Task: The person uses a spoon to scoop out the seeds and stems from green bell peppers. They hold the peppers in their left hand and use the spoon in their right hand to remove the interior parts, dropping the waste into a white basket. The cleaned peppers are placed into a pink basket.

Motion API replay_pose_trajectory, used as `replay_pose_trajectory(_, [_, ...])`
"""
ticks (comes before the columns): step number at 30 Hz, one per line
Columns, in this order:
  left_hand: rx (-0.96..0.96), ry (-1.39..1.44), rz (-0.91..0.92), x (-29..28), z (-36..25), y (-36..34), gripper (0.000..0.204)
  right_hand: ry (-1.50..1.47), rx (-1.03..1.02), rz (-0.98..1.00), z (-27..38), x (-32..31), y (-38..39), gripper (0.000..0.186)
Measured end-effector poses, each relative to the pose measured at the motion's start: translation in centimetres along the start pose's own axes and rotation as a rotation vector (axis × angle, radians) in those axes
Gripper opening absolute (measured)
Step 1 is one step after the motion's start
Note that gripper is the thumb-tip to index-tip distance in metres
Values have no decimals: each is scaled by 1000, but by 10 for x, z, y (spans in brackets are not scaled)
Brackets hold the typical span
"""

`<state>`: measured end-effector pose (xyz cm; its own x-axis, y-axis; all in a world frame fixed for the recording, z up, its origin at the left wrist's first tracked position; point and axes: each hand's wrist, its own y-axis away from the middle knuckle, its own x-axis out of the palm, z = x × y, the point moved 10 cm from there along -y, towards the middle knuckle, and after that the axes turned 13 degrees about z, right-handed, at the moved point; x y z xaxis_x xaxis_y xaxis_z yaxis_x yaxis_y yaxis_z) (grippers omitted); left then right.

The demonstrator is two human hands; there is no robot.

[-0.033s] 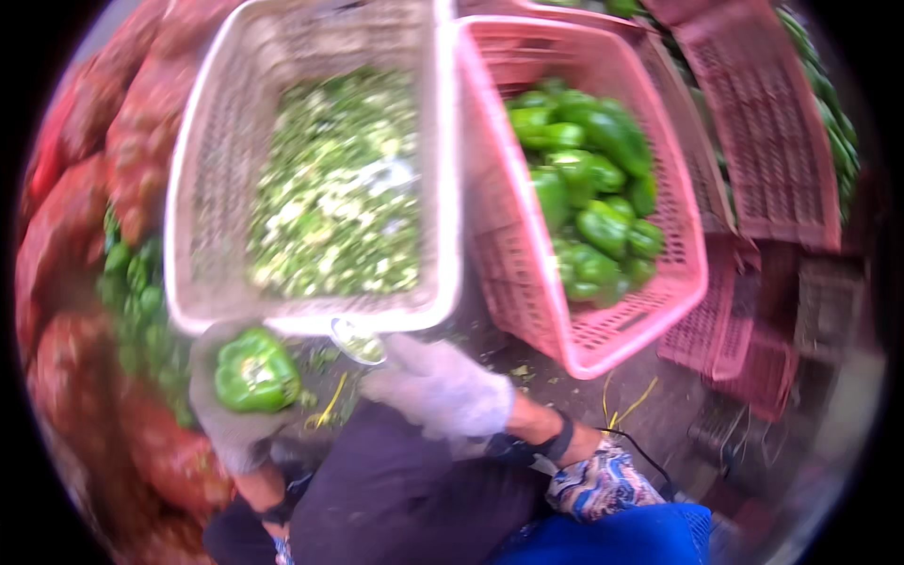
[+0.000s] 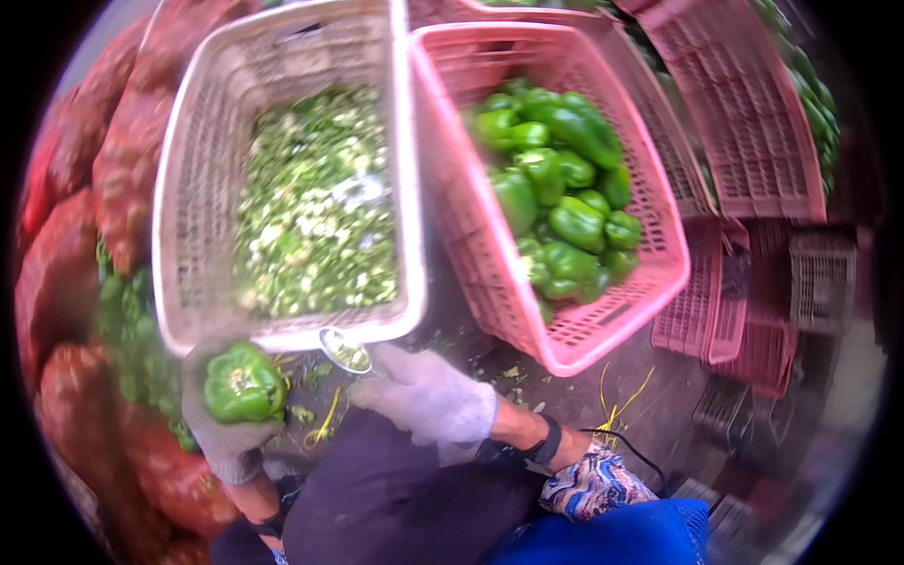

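Note:
My left hand [image 2: 218, 438], in a grey-white glove, is wrapped round a green bell pepper [image 2: 243, 381]; a pale, opened patch shows on the side facing up. My right hand [image 2: 428, 391], gloved the same way, is closed round a metal spoon [image 2: 346, 350]. Pale green bits lie in the spoon's bowl, and its handle is hidden in my fingers. Both hands are just below the near rim of a whitish plastic crate [image 2: 282, 341], which holds a layer of chopped-looking green and white pepper scraps [image 2: 315, 217].
Beside it, a tilted pink crate [image 2: 603, 353] holds whole green peppers [image 2: 576, 221]. Red mesh sacks [image 2: 71, 254] and loose green peppers [image 2: 141, 320] line the left. More pink crates [image 2: 753, 122] stand at right. Yellow strings [image 2: 617, 414] and scraps litter the floor.
The crates sit slightly further left in the picture, as the view has shifted. The spoon has tilted a little; both hands keep their holds.

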<state>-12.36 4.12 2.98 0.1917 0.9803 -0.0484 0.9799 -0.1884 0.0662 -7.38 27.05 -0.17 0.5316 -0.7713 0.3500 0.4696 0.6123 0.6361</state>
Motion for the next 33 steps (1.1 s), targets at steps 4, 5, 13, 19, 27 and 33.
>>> replay_pose_trajectory(4, [-115, -218, 204, 75, -49, -38, 86, 195, -295, -211, -33, -28, 53, 34])
replay_pose_trajectory(5, [-120, -300, 273, 94, -56, -50, 85, 246, -336, -254, -33, -37, 66, 35])
replay_pose_trajectory(13, [215, -706, 750, 226, -150, -91, 88, 1222, -623, -536, -9, -1, 85, 16])
replay_pose_trajectory(19, [-157, -377, -211, -79, -63, -14, 49, -207, -258, -758, -90, -64, 58, 20])
replay_pose_trajectory(27, [-580, -218, -947, -243, 185, 201, 36, -1, -302, -952, -55, -86, 21, 25])
replay_pose_trajectory(33, [-985, -948, -506, -264, 263, 91, 73, 80, -286, -1097, -37, -84, 20, 27])
